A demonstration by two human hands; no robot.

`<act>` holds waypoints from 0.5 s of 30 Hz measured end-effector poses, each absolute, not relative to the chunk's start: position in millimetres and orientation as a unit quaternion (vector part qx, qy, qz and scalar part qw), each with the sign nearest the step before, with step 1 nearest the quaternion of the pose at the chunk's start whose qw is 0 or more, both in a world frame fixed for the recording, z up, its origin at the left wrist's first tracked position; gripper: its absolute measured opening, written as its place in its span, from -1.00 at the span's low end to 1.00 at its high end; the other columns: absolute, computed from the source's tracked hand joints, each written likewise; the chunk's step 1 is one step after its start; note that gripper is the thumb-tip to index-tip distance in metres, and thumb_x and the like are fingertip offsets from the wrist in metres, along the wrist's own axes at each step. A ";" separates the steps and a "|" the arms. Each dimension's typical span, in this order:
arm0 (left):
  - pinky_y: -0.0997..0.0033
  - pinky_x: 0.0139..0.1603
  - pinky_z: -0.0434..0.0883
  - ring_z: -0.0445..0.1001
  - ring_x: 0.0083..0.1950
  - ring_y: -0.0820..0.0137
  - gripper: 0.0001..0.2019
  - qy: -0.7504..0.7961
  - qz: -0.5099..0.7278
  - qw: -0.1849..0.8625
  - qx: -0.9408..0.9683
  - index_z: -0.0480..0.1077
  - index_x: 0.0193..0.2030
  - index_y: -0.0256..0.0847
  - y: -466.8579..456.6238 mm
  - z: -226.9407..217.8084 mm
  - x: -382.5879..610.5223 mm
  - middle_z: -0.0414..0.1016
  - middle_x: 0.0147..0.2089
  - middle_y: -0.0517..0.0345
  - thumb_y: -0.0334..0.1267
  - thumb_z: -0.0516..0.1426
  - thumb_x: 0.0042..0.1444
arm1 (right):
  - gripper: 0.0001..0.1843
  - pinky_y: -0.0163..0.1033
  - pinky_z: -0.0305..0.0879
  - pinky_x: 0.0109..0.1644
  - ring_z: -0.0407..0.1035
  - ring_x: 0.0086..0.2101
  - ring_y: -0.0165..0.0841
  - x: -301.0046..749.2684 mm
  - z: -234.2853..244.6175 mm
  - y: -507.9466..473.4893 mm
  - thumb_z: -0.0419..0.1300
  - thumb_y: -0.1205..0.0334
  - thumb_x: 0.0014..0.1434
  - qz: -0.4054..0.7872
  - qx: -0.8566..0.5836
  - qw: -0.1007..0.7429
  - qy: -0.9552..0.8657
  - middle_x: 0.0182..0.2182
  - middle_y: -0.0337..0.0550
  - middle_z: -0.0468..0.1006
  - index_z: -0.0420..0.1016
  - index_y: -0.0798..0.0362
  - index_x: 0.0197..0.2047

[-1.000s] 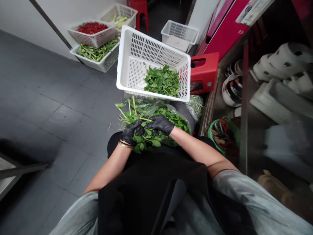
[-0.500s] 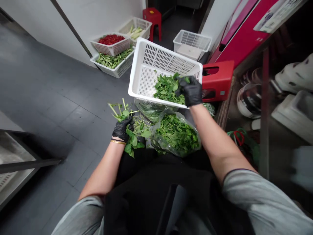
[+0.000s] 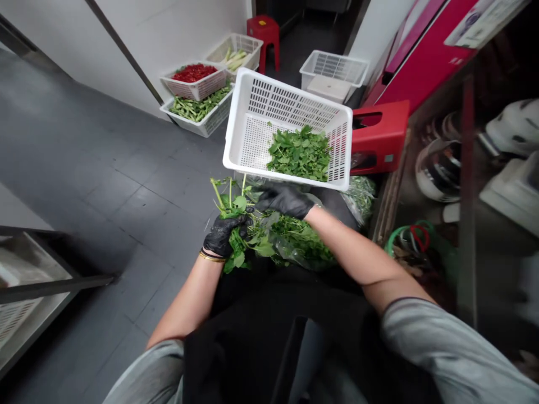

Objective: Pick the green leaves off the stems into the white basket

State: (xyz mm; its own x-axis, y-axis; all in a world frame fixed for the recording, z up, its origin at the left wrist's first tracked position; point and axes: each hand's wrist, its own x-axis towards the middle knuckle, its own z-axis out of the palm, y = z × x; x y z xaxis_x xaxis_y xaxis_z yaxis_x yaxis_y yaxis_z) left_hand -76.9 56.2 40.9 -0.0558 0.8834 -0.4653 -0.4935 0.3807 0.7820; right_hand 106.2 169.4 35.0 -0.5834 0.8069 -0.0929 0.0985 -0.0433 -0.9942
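Head view: we look down at leafy stems [image 3: 238,203], cut ends pointing away from us.
Left hand [image 3: 227,233]: black-gloved, our grip closed around the stems, leaves hanging below it.
Right hand [image 3: 288,201]: black-gloved, just beside the stems; its fingertips are blurred, so we cannot tell how open this grip is or whether it holds anything.
White basket [image 3: 246,134]: beyond our hands, loose leaves [image 3: 300,154] towards its right end.
Red stool [image 3: 389,134]: right of the basket.
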 end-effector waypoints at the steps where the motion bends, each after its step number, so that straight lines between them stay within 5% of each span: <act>1: 0.54 -0.64 0.28 0.32 -0.64 0.54 -0.69 0.504 0.522 0.656 0.205 0.48 -0.40 -0.37 51.8 42.4 -71.3 0.48 -0.55 0.15 -0.32 0.39 -0.35 | -0.67 -0.24 0.47 -0.30 0.45 -0.41 -0.38 96.9 35.1 149.6 0.40 0.16 -0.11 0.635 -0.369 0.267 -0.624 -0.46 -0.18 0.57 0.56 0.11 -0.24; 11: 0.40 -0.53 0.46 0.46 -0.55 0.40 -0.72 0.457 0.508 0.708 0.177 0.51 -0.23 -0.34 17.1 41.3 -69.0 0.52 -0.49 0.10 -0.29 0.33 -0.13 | -0.71 -0.33 0.39 -0.50 0.39 -0.60 -0.46 136.1 75.0 99.3 0.43 0.16 -0.20 0.665 -0.408 0.298 -0.550 -0.61 -0.19 0.51 0.51 0.19 -0.48; 15: 0.42 -0.54 0.45 0.46 -0.55 0.42 -0.72 0.450 0.539 0.680 0.209 0.52 -0.29 -0.32 8.6 45.6 -66.7 0.53 -0.47 0.12 -0.33 0.36 -0.21 | -0.68 -0.34 0.36 -0.53 0.40 -0.61 -0.44 133.1 74.7 92.3 0.44 0.15 -0.21 0.666 -0.421 0.317 -0.529 -0.61 -0.18 0.52 0.50 0.19 -0.46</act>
State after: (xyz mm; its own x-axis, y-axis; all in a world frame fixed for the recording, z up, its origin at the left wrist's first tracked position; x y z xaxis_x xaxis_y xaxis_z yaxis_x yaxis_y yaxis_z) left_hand -66.7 8.6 45.6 0.0127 0.9220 -0.3869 -0.5447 0.3309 0.7706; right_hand 133.1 92.3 74.7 -0.4453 0.8667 -0.2246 0.0229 -0.2398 -0.9706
